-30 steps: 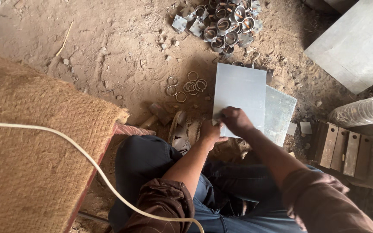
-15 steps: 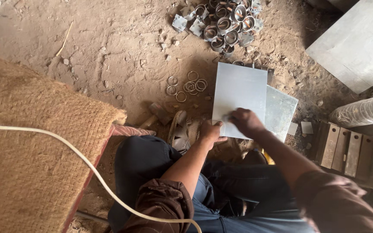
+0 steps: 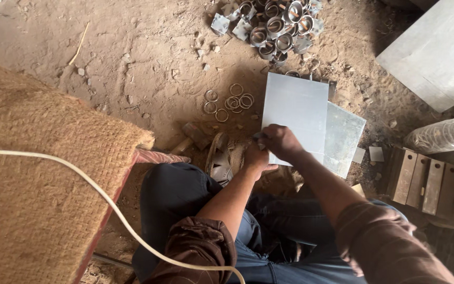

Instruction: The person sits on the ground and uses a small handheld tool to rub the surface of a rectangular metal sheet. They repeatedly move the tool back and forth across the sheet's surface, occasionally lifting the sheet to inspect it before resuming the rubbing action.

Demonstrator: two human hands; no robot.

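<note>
Both hands meet at the lower left corner of the pale metal sheet (image 3: 295, 113) lying flat on the dirt floor (image 3: 132, 68) mid-frame. The right hand (image 3: 281, 142) pinches that edge while the left hand (image 3: 256, 158) sits curled just beside it, probably steadying the sheet. Loose rings (image 3: 229, 101) and a pile of metal cups (image 3: 274, 23) sit above, within easy reach.

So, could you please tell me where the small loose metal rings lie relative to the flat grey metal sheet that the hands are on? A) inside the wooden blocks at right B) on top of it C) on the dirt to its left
C: the small loose metal rings lie on the dirt floor just left of the flat grey metal sheet, apart from it.
</note>
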